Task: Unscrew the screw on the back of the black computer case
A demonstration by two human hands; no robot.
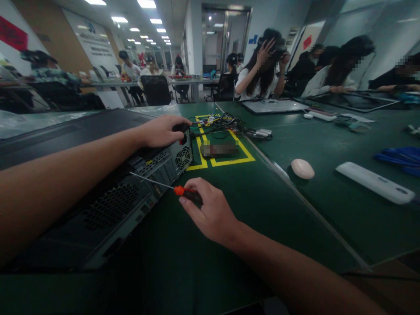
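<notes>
A dark computer case [111, 205] lies on its side at the left of the green table [262, 192], its rear panel with vents and a round fan grille turned toward the middle. My right hand [210, 210] grips the red and black handle of a screwdriver [180, 190]. The shaft points left, its tip in front of the case's rear panel; contact there is unclear. My left hand [164, 130] rests on the far top edge of the case, fingers curled round a small black thing that I cannot make out.
Behind the case's rear lie tangled cables [226, 123] and a blurred dark object within yellow tape [232, 162]. To the right are a pinkish mouse [302, 169], a white bar-shaped device [374, 181] and blue gloves [400, 157]. People sit across the table, near flat panels [274, 106].
</notes>
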